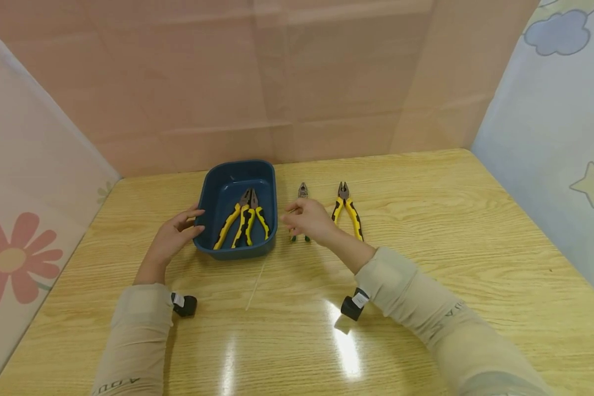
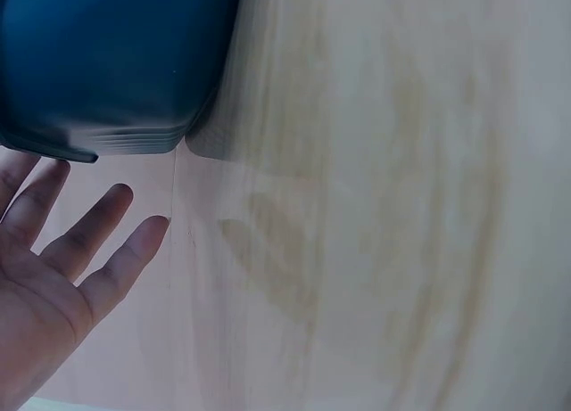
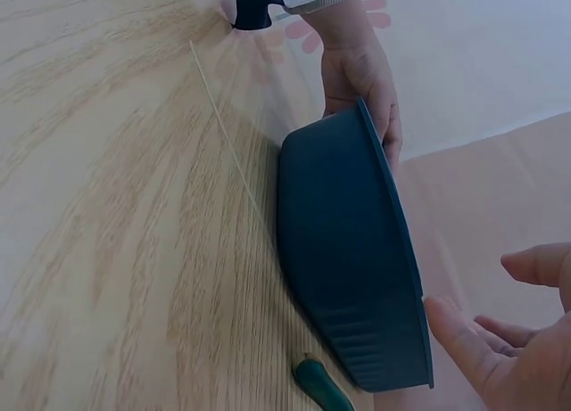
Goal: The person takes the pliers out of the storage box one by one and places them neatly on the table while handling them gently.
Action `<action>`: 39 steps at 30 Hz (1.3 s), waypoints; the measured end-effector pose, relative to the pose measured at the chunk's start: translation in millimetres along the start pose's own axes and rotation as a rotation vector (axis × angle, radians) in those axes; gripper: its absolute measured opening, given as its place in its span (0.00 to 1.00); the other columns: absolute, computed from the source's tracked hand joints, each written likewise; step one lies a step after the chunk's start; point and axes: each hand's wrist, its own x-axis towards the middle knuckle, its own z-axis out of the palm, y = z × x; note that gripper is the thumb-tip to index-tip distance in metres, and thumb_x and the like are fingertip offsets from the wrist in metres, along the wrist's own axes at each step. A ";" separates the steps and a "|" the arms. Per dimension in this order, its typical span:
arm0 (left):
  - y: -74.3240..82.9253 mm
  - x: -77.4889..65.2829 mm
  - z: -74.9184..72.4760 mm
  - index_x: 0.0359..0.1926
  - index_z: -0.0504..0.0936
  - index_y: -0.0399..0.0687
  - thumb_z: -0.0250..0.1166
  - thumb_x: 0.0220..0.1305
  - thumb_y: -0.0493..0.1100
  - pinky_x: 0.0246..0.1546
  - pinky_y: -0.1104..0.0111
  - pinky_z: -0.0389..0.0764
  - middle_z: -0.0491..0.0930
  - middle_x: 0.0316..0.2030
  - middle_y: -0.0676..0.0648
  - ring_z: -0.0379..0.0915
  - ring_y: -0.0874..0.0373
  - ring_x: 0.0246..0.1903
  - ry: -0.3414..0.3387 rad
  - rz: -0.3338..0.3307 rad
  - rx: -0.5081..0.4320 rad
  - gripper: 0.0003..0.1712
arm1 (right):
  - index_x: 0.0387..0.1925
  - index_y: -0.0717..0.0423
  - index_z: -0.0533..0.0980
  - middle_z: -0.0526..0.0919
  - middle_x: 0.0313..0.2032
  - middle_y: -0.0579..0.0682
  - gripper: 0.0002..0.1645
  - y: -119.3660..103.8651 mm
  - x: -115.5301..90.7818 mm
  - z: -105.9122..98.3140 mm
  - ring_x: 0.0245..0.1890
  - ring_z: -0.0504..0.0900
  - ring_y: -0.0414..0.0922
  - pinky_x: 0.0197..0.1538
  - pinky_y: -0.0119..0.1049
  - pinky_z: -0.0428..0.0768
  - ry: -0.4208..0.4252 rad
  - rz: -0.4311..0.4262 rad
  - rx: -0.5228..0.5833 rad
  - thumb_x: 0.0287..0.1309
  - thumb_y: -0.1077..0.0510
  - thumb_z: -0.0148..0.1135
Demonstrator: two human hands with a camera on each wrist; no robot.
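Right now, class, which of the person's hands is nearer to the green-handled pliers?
Right. The right hand overlaps the green-handled pliers in the head view, hiding their middle. The left hand is across the blue tub, at its left rim.

The basin is dark blue; its 2 pliers have yellow-and-black handles and grey heads, as do the rightmost pliers, while another handle is green. The table has yellowish wood grain, the back cloth is peach-pink, the sleeves are beige with dark lettering.
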 end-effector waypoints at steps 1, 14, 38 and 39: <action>-0.4 0.2 0.0 0.61 0.61 0.44 0.56 0.58 0.50 0.45 0.54 0.66 0.47 0.64 0.51 0.50 0.44 0.58 0.000 -0.001 0.000 0.32 | 0.48 0.69 0.66 0.73 0.37 0.62 0.21 0.1 1.6 1.4 0.38 0.74 0.60 0.40 0.46 0.75 -0.003 0.003 0.001 0.54 0.62 0.55; -1.8 0.8 0.8 0.61 0.61 0.43 0.56 0.58 0.50 0.45 0.56 0.67 0.48 0.64 0.51 0.52 0.45 0.58 0.007 0.000 -0.006 0.32 | 0.47 0.68 0.68 0.75 0.38 0.60 0.20 -12.6 7.6 12.2 0.38 0.76 0.55 0.39 0.39 0.76 -0.018 0.022 -0.042 0.54 0.61 0.56; -2.2 0.9 -0.2 0.62 0.60 0.46 0.56 0.58 0.48 0.47 0.54 0.66 0.46 0.65 0.52 0.49 0.45 0.59 0.001 0.001 -0.018 0.31 | 0.48 0.70 0.66 0.74 0.41 0.60 0.20 -16.8 33.3 31.0 0.41 0.75 0.55 0.40 0.37 0.75 -0.040 0.034 -0.032 0.54 0.64 0.55; -2.3 0.8 -0.2 0.62 0.60 0.46 0.56 0.58 0.48 0.47 0.54 0.66 0.46 0.65 0.52 0.49 0.45 0.59 0.000 0.001 -0.019 0.31 | 0.47 0.70 0.66 0.74 0.41 0.61 0.20 -16.8 34.3 32.1 0.41 0.75 0.55 0.40 0.38 0.75 -0.043 0.029 -0.042 0.54 0.64 0.55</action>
